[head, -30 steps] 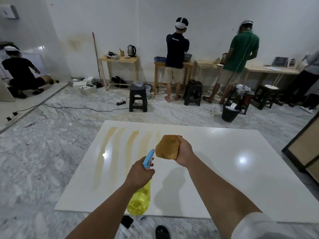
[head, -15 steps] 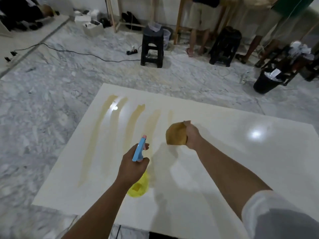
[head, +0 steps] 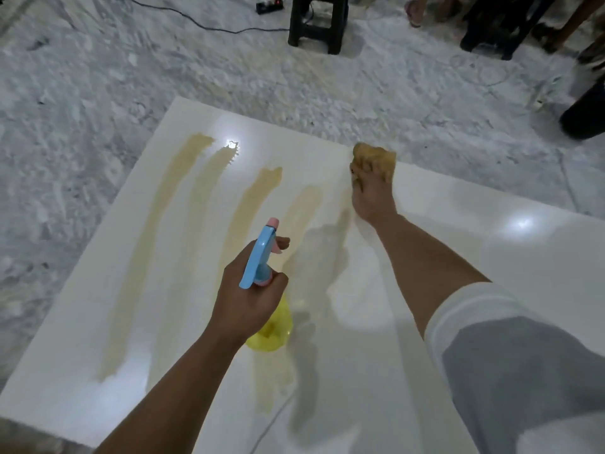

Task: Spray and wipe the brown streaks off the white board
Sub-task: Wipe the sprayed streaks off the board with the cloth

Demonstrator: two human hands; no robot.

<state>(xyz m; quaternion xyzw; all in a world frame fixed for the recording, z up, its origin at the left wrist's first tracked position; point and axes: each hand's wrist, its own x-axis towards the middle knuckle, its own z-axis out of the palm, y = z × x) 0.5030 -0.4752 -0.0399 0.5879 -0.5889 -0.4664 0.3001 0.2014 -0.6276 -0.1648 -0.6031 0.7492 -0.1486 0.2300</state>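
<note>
Head view: the board [head: 458, 257] lies flat on the floor, streaks [head: 183, 231] across its left half. The left hand [head: 248, 296] wraps the bottle [head: 262, 257], forefinger at the trigger. The right hand [head: 370, 194] clenches the sponge [head: 376, 157] near the far edge. Sponge likely soft, light; bottle best held at its neck.

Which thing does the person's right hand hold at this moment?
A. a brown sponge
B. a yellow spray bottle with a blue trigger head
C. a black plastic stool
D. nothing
A: the right hand grips the brown sponge near the far edge of the white board, while the left hand holds the yellow spray bottle with a blue trigger head.
</note>
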